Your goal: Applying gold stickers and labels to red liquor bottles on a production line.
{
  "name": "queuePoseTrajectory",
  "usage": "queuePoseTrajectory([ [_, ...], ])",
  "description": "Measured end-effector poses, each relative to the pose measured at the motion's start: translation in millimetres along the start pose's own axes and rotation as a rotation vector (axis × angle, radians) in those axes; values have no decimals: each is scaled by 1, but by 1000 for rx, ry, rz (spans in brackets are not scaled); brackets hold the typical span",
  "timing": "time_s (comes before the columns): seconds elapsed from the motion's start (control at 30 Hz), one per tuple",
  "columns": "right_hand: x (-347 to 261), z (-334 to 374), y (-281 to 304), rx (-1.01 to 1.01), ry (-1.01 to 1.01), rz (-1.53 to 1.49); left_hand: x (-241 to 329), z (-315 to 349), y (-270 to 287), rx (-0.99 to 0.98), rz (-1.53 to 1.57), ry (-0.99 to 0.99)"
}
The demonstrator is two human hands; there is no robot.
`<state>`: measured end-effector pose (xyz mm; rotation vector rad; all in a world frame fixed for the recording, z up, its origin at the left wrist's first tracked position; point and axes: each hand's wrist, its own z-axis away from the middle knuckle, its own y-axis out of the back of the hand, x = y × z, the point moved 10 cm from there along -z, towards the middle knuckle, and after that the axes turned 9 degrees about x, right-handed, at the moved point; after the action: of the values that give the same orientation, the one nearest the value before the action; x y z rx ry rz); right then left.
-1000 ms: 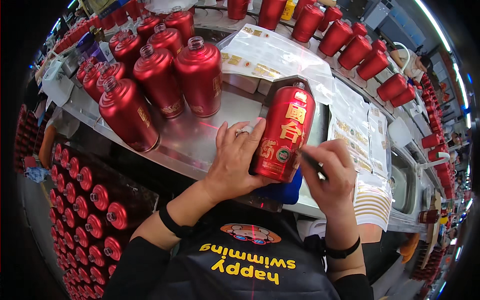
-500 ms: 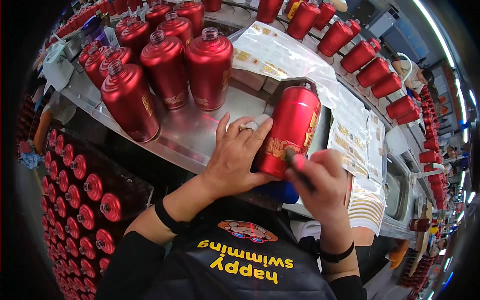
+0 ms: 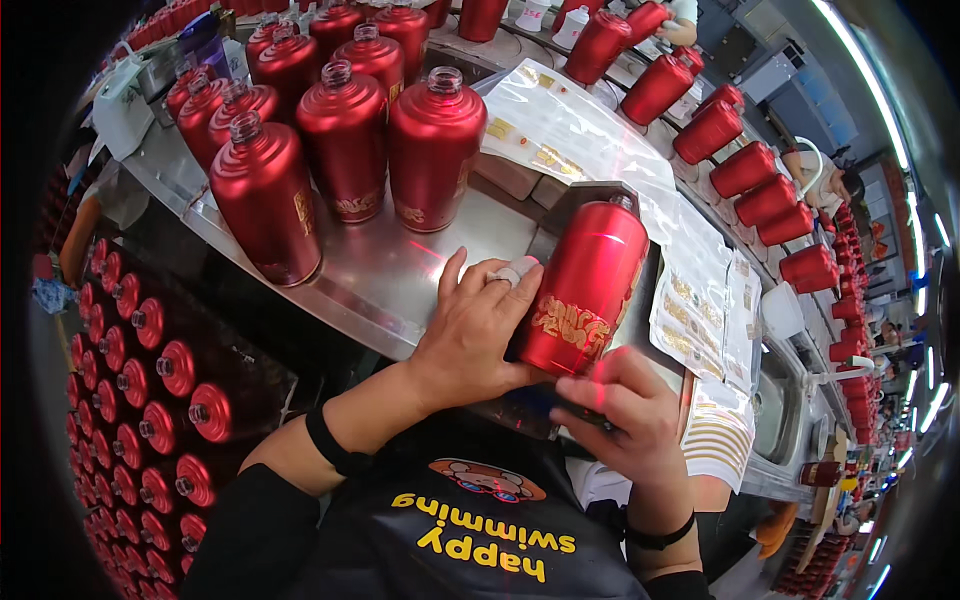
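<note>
A glossy red bottle (image 3: 592, 270) with a gold pattern near its base lies tilted, neck away from me, in a dark angular holder (image 3: 622, 190). My left hand (image 3: 478, 335) grips its lower left side, with the thumb by the base. A ring and a whitish wrap or scrap (image 3: 513, 270) show at its fingers. Just below and right of the base, my right hand (image 3: 635, 415) is closed around a slim dark tool (image 3: 582, 393), mostly hidden by the fingers. The tool's kind cannot be made out.
Several red bottles (image 3: 437, 150) stand on the metal table (image 3: 385, 270) at left. Sheets of gold decals (image 3: 690, 300) lie beyond and right of the holder. More bottles (image 3: 713, 133) line a conveyor, others (image 3: 210, 412) fill the lower left. A sink (image 3: 772, 405) is at right.
The bottle has turned: its gold lettering has moved round to the right, and more of the base pattern faces me. My right hand has drawn back from the bottle's front to below its base.
</note>
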<state>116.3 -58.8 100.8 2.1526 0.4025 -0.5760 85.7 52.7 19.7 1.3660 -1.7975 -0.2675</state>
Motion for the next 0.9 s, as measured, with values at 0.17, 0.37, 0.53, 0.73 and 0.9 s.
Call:
queuePoseTrajectory([
  [0.17, 9, -4, 9, 142, -10, 291, 15, -6, 15, 25, -29, -66],
  [0.37, 6, -13, 10, 195, 19, 365, 23, -9, 25, 90, -14, -97],
  [0.53, 7, -9, 21, 286, -7, 386, 25, -9, 20, 64, 46, -80],
  [0.73, 64, 30, 31, 396, -587, -237, 2, 3, -1, -45, 142, -55],
  [0.9, 95, 65, 7, 646, -742, -601, 9, 5, -2, -72, 74, -11],
])
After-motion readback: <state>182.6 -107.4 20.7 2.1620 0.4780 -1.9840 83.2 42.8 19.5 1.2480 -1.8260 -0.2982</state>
